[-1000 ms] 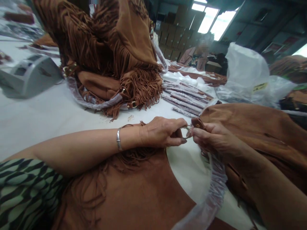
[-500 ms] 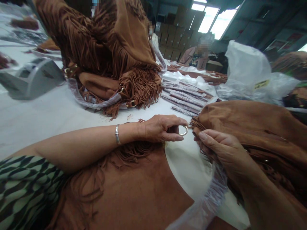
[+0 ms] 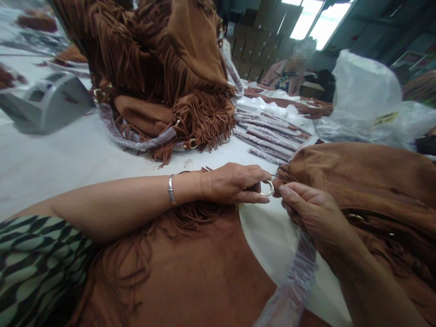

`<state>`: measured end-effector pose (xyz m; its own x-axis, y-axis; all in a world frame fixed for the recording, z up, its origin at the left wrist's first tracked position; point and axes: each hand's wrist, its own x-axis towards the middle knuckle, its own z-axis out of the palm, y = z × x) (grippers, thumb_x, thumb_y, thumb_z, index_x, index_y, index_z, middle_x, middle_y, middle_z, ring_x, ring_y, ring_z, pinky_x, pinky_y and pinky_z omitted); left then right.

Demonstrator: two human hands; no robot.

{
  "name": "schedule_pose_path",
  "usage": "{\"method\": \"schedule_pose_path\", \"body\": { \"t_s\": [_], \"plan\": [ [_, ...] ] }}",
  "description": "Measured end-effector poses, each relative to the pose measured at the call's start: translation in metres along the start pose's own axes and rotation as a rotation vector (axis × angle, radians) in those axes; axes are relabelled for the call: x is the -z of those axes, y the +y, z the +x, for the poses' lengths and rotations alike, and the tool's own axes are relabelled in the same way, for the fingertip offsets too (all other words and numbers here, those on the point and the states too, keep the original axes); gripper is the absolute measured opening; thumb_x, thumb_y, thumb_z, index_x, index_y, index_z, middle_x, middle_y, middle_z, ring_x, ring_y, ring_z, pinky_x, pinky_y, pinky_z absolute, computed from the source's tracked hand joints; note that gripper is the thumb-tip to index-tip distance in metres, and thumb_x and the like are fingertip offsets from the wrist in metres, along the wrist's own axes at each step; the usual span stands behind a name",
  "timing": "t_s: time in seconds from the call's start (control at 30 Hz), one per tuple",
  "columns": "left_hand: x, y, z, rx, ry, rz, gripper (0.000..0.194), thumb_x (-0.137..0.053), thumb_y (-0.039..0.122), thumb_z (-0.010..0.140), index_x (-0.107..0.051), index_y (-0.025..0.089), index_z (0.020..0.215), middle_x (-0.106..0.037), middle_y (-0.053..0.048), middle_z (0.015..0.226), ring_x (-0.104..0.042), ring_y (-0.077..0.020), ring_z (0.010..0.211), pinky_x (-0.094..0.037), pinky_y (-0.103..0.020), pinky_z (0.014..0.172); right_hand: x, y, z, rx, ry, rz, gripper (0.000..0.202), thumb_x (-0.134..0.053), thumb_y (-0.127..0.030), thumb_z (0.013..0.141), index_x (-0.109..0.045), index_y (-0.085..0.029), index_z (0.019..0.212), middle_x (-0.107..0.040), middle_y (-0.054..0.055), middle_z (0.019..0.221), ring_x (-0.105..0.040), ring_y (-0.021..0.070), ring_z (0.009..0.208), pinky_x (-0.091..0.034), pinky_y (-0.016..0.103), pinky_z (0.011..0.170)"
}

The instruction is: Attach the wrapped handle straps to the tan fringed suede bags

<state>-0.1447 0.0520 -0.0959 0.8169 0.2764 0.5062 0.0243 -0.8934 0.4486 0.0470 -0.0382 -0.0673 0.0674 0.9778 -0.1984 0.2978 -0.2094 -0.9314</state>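
My left hand (image 3: pixel 235 184), with a silver bracelet (image 3: pixel 170 190) on its wrist, pinches a metal ring (image 3: pixel 268 188) between thumb and fingers. Close beside the ring, my right hand (image 3: pixel 311 211) grips the end of a brown strap (image 3: pixel 277 185), whose length runs down in a clear plastic wrap (image 3: pixel 293 277). The strap end seems to touch the ring; whether it passes through cannot be made out. Under my left forearm lies a brown suede bag (image 3: pixel 204 259) with fringes. Another brown suede piece (image 3: pixel 368 168) lies beyond my right hand.
A pile of fringed brown bags (image 3: pixel 143 81) stands at the back left, beside a grey tape dispenser (image 3: pixel 51 102). Wrapped straps (image 3: pixel 269 134) lie at the back centre. Plastic bags (image 3: pixel 368 95) are at the back right. A person (image 3: pixel 286 77) sits across the table.
The ring and the strap end have come closer together between my hands. The whole view has shifted slightly, with the scene a little further right.
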Motion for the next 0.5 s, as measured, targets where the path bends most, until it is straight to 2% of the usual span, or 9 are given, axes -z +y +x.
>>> {"method": "schedule_pose_path", "body": {
  "t_s": [0.37, 0.5],
  "plan": [
    [0.0042, 0.0049, 0.006, 0.058, -0.145, 0.202, 0.034, -0.049, 0.048, 0.091, -0.051, 0.014, 0.099, -0.063, -0.006, 0.091, -0.059, -0.0124, 0.072, -0.041, -0.022, 0.061, -0.0005, 0.0003, 0.0025, -0.052, -0.084, 0.129, 0.038, -0.069, -0.053, 0.075, -0.056, -0.018, 0.072, -0.034, -0.007, 0.048, -0.022, 0.0042, 0.039, -0.012, 0.019, 0.037],
    [0.0043, 0.0076, 0.0071, 0.074, -0.199, 0.314, 0.033, -0.044, 0.046, 0.094, -0.05, 0.016, 0.105, -0.063, -0.007, 0.097, -0.061, -0.0158, 0.077, -0.04, -0.024, 0.059, 0.0005, -0.0001, 0.0019, -0.031, -0.07, 0.095, 0.036, -0.071, -0.052, 0.073, -0.06, -0.017, 0.073, -0.031, -0.008, 0.046, -0.02, 0.0048, 0.039, -0.011, 0.02, 0.036]
  ]
}}
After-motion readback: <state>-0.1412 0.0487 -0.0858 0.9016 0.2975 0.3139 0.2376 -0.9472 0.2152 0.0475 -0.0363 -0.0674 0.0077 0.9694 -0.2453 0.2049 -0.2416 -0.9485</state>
